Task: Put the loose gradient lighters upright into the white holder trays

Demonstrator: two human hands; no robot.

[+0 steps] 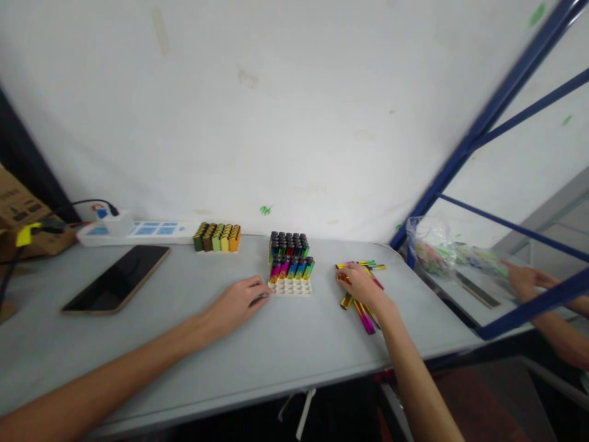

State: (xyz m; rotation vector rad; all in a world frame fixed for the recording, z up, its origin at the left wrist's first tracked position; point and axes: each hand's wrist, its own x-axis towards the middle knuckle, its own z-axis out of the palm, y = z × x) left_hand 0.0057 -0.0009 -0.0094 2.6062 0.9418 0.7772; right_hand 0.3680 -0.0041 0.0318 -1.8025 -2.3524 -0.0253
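In the white tray [294, 288], gradient-coloured lighters [293, 267] are stood upright. The tray's left edge is touched by the left hand [239, 302], fingers narrowly bent; whether it is gripped cannot be told. Right of the tray, loose metallic lighters [365, 319] are partly covered by the right hand [362, 286], fingers curled; whether one is pinched cannot be told.

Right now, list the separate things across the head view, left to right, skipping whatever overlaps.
Phone, gold-topped upright cluster, holed white tray, loose shiny pieces, clear plastic bag, another person's hand.
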